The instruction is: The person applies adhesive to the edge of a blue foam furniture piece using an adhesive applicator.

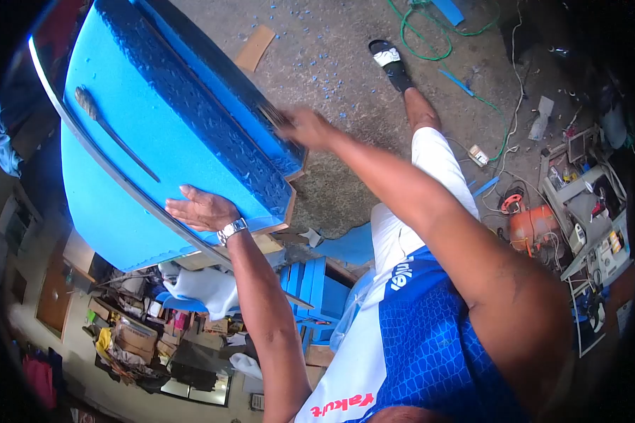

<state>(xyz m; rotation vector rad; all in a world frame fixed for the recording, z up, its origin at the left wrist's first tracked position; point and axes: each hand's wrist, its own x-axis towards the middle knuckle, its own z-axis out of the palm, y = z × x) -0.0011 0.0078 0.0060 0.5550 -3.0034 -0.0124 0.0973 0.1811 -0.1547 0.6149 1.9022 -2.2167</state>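
Note:
A large blue foam block (127, 141) on a wooden board fills the upper left, with a darker, rough, chipped band (197, 106) along its side. My left hand (203, 208), with a metal watch at the wrist, lies flat on the foam near its corner, fingers apart. My right hand (305, 128) is closed and somewhat blurred at the recessed side of the block. It grips what looks like a brush (269, 113) with thin bristles, pressed near the foam; its handle is hidden. A long, thin knife-like tool (123, 137) with a wrapped handle lies on the foam.
A long curved strip (113, 169) runs across the foam, passing by my left wrist. Blue crumbs and a wooden piece (255, 48) lie on the concrete floor. Right stand an orange compressor (533, 229), cables and a cluttered rack (593, 204). Blue drawers (321, 289) stand below.

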